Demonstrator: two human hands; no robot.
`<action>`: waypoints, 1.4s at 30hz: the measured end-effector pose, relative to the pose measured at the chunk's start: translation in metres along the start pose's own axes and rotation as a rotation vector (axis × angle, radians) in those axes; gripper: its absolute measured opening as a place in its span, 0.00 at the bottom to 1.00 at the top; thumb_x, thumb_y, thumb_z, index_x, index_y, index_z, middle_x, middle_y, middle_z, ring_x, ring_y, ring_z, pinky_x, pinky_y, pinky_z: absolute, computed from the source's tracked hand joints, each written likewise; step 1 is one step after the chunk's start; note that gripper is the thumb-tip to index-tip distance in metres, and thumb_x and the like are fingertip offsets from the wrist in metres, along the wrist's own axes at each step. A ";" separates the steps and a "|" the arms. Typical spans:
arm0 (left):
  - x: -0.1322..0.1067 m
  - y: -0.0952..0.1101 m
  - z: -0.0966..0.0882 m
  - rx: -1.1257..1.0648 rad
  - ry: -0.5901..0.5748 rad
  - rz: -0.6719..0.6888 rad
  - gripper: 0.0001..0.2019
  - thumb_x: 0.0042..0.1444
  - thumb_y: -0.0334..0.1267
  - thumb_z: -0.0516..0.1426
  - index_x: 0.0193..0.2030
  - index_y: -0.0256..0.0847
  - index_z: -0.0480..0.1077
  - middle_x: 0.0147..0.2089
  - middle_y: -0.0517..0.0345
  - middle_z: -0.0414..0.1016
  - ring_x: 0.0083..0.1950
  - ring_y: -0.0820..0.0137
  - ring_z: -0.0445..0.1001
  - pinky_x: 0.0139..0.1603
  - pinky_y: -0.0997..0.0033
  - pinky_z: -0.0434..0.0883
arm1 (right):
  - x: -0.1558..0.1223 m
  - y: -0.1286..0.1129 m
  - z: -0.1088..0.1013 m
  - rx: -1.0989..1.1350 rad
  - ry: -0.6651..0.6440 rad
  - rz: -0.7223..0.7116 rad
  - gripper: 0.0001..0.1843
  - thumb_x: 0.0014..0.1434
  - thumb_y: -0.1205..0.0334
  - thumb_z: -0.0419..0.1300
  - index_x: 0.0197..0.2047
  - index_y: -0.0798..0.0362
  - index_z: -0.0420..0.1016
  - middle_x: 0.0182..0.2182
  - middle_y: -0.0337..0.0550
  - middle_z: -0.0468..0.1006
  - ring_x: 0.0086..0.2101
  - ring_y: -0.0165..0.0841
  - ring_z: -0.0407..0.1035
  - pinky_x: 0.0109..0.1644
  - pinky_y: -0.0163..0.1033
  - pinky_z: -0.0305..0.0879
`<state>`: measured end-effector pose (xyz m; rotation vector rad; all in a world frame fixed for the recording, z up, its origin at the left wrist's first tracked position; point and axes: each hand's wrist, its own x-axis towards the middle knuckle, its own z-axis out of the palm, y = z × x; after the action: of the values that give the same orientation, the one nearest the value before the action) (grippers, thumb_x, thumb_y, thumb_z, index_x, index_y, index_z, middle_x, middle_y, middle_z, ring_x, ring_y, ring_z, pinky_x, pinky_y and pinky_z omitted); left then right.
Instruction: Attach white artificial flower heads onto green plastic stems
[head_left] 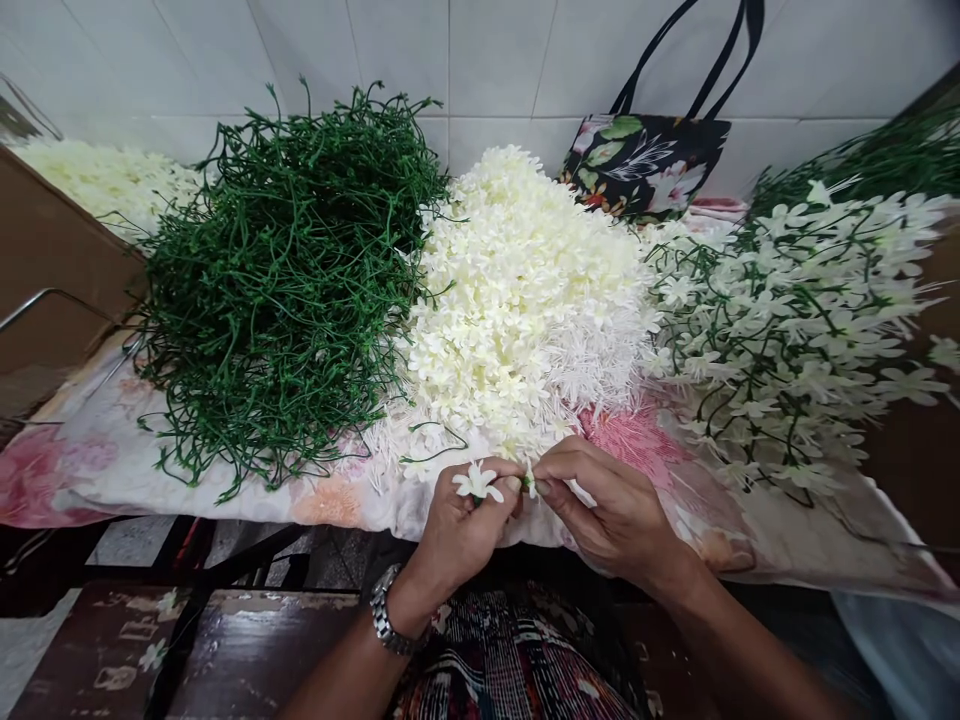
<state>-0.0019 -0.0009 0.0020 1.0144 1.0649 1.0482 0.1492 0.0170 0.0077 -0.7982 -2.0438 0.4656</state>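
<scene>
My left hand is closed on a green plastic stem, most of it hidden by the fingers. A white artificial flower stands out above that hand's thumb. Close beside it, my right hand pinches a small white blossom at a green stem tip between both hands. Just beyond the hands lies a heap of loose cream-white flower heads. Thin white stamen pieces are piled at its right side. One loose green stem rests on the cloth near my left hand.
A big tangle of green stems lies at the left. Assembled white flowers on stems are heaped at the right. A floral cloth covers the table. A black floral bag leans on the tiled wall. Cardboard stands far left.
</scene>
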 end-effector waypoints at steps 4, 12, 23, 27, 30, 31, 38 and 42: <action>0.002 0.002 -0.001 -0.054 0.006 -0.100 0.07 0.48 0.36 0.56 0.22 0.37 0.68 0.15 0.66 0.61 0.15 0.80 0.55 0.16 0.79 0.56 | -0.001 -0.002 -0.003 -0.051 -0.003 -0.036 0.08 0.57 0.76 0.54 0.37 0.54 0.68 0.27 0.42 0.70 0.29 0.29 0.66 0.30 0.33 0.66; 0.008 0.015 0.002 0.046 0.084 0.017 0.04 0.44 0.31 0.56 0.22 0.36 0.71 0.17 0.63 0.66 0.20 0.76 0.64 0.22 0.77 0.64 | 0.006 -0.003 -0.012 -0.150 -0.010 -0.061 0.05 0.57 0.74 0.54 0.35 0.57 0.69 0.26 0.44 0.72 0.29 0.31 0.65 0.32 0.36 0.64; 0.010 -0.001 0.009 0.252 0.163 0.256 0.07 0.47 0.28 0.53 0.22 0.37 0.70 0.20 0.62 0.68 0.24 0.74 0.66 0.27 0.76 0.65 | 0.004 0.001 -0.005 -0.234 -0.021 -0.033 0.07 0.59 0.74 0.50 0.32 0.55 0.64 0.24 0.43 0.68 0.27 0.30 0.62 0.30 0.36 0.62; 0.011 0.001 0.009 0.345 0.188 0.275 0.08 0.48 0.29 0.52 0.22 0.37 0.70 0.20 0.62 0.68 0.24 0.73 0.66 0.26 0.76 0.65 | 0.002 0.004 0.001 -0.232 -0.012 -0.026 0.07 0.60 0.73 0.49 0.32 0.54 0.62 0.24 0.42 0.67 0.28 0.31 0.61 0.30 0.36 0.62; 0.011 0.004 0.009 0.384 0.188 0.298 0.09 0.49 0.29 0.52 0.21 0.38 0.69 0.20 0.62 0.67 0.23 0.74 0.65 0.25 0.76 0.65 | 0.000 0.005 0.005 -0.197 0.001 -0.020 0.06 0.60 0.73 0.49 0.32 0.55 0.62 0.25 0.43 0.67 0.28 0.31 0.62 0.31 0.36 0.63; 0.011 0.005 0.009 0.394 0.184 0.305 0.09 0.49 0.29 0.51 0.21 0.38 0.68 0.19 0.62 0.66 0.23 0.74 0.64 0.25 0.76 0.64 | 0.000 0.006 0.006 -0.185 0.006 -0.019 0.06 0.59 0.74 0.49 0.33 0.55 0.62 0.25 0.42 0.67 0.28 0.30 0.62 0.31 0.36 0.63; 0.012 0.006 0.008 0.410 0.187 0.314 0.10 0.48 0.28 0.50 0.19 0.38 0.65 0.17 0.64 0.61 0.21 0.76 0.60 0.22 0.78 0.61 | 0.003 0.005 0.008 -0.154 0.013 -0.017 0.07 0.59 0.74 0.50 0.34 0.53 0.63 0.25 0.40 0.67 0.28 0.30 0.61 0.29 0.35 0.62; 0.012 0.002 0.008 0.369 0.209 0.306 0.09 0.49 0.29 0.51 0.20 0.38 0.66 0.18 0.63 0.63 0.21 0.75 0.62 0.22 0.78 0.63 | 0.005 0.005 0.008 -0.176 -0.005 -0.024 0.07 0.59 0.74 0.50 0.34 0.53 0.64 0.24 0.40 0.67 0.27 0.30 0.61 0.29 0.35 0.61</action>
<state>0.0072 0.0102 0.0035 1.4212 1.3346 1.2515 0.1423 0.0234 0.0031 -0.8756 -2.1176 0.2771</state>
